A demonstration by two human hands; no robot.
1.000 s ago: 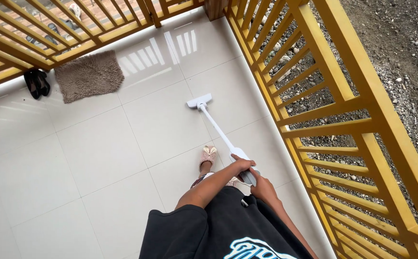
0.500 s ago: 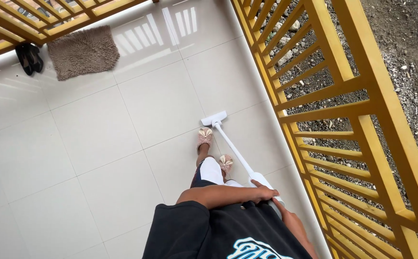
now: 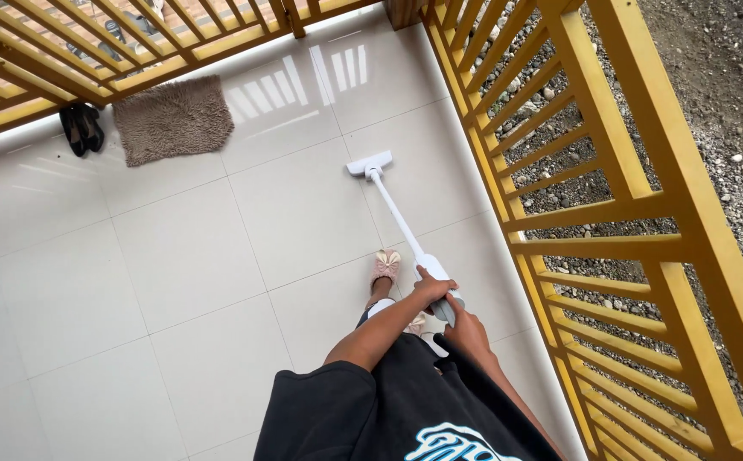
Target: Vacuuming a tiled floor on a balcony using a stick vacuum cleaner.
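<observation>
— What fills the frame where you stand?

— The glossy pale tiled floor [image 3: 175,256] takes up most of it, from the lower left up to the top centre. A yellow slatted railing [image 3: 610,213] runs down the right side, with grey gravel ground [image 3: 721,102] behind it, and a second stretch of the same railing crosses the upper left corner.

— And on the floor?

— A shaggy brown mat [image 3: 175,119] lies in the upper left, with a pair of dark shoes [image 3: 82,128] just beside it, to its left. My white stick vacuum [image 3: 397,218] slants from the centre up toward the top, its flat head on a tile near the railing.

— How are your hands placed?

— Both are closed around the vacuum's handle, just below the frame's centre. My left hand [image 3: 432,288] curls over the top of it; my right hand [image 3: 467,333] grips just beneath, the two nearly touching. One pink slipper [image 3: 386,265] shows beside the wand, left of my hands.
</observation>
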